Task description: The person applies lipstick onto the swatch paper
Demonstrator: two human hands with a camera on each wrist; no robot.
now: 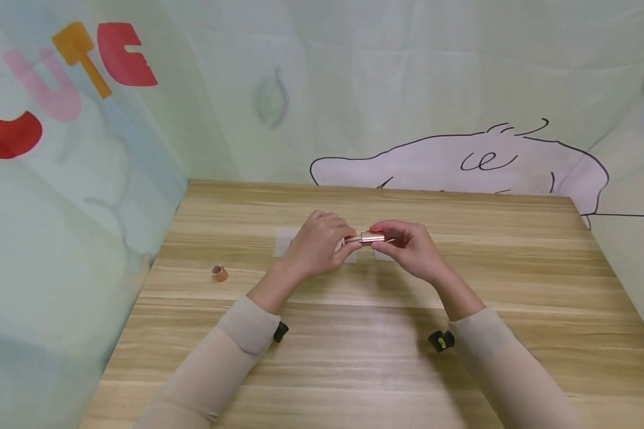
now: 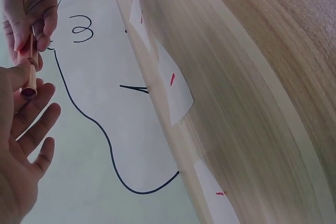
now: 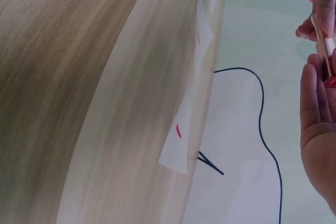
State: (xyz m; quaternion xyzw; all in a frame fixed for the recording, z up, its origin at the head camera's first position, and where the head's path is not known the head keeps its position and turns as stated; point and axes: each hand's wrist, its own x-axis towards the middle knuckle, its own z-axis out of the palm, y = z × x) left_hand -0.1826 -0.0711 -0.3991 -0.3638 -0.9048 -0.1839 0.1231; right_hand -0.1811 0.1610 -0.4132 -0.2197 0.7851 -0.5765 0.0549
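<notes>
Both hands hold a slim rose-gold lipstick tube [image 1: 372,237] level above the table. My left hand [image 1: 318,244] pinches its left end between thumb and fingers. Around the wider right end, my right hand [image 1: 412,247] has its thumb and fingertips. A dark round opening shows at the tube's near end [image 2: 29,93] in the left wrist view. Something red shows at the tube's end [image 3: 330,82] by the right palm in the right wrist view. A short copper-coloured cap [image 1: 219,273] lies apart on the table, left of the hands.
White paper pieces lie below the hands: a left sheet [image 1: 282,243], a middle sheet [image 2: 176,87] and a right sheet [image 1: 384,257], with small red marks on them. The wood-grain table [image 1: 354,357] meets a printed cloth backdrop [image 1: 408,89] at its far edge.
</notes>
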